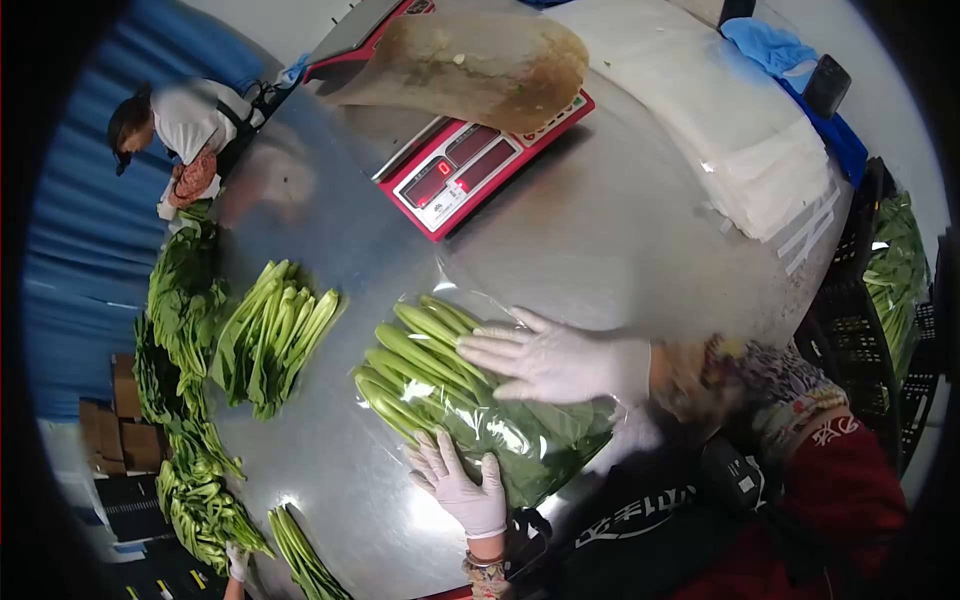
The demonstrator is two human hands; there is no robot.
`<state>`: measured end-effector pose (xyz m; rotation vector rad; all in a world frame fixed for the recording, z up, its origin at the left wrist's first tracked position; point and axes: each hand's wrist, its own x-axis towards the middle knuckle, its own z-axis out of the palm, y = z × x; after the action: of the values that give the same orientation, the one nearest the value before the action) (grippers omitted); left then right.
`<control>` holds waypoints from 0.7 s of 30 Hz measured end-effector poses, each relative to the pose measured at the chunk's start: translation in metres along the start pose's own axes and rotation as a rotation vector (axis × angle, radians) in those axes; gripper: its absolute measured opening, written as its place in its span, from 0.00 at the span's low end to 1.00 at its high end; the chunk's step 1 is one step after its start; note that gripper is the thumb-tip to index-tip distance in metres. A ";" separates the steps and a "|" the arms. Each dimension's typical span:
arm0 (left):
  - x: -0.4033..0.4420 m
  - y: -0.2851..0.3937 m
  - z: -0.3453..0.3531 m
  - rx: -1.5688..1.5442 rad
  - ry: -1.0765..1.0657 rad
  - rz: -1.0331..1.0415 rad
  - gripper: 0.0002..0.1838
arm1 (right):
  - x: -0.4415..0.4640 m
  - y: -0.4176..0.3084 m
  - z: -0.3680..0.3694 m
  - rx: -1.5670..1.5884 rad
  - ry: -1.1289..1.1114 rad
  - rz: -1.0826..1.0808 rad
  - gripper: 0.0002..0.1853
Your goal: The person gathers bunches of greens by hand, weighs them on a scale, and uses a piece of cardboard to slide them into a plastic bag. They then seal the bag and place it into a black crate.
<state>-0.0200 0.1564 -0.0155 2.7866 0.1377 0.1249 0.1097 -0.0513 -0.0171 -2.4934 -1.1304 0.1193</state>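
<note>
A clear plastic bag of leafy greens [470,390] lies flat on the metal table, its pale stalks pointing to the upper left and its leaves to the lower right. My right hand [560,362], in a white glove, rests on top of the bag with the fingers spread. At the bag's lower left edge is my left hand [458,488], also gloved, its fingers apart and touching the plastic. Neither hand is closed round anything.
A red scale [485,165] bearing a stained tray stands at the top. Loose greens [275,340] lie left. White plastic sheets [700,120] are stacked upper right, near a black crate [850,330]. A co-worker [195,130] leans in upper left; another gloved hand [237,562] is lower left.
</note>
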 end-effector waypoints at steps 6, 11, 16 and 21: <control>0.002 -0.001 -0.004 0.009 -0.041 -0.019 0.39 | -0.032 0.056 -0.020 -0.212 0.109 -0.141 0.31; 0.008 -0.034 0.005 0.008 -0.028 0.097 0.34 | 0.016 0.022 -0.008 -0.008 0.430 -0.789 0.21; 0.052 -0.013 -0.020 -0.686 -0.176 0.152 0.28 | -0.009 -0.020 -0.098 -0.074 0.681 -0.361 0.08; 0.019 0.056 -0.059 -1.251 -0.178 -0.158 0.28 | -0.167 0.023 -0.183 0.540 1.155 0.157 0.13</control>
<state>-0.0028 0.1256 0.0605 1.5221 0.1582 -0.0674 0.0574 -0.2466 0.1274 -1.6613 -0.3250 -0.7644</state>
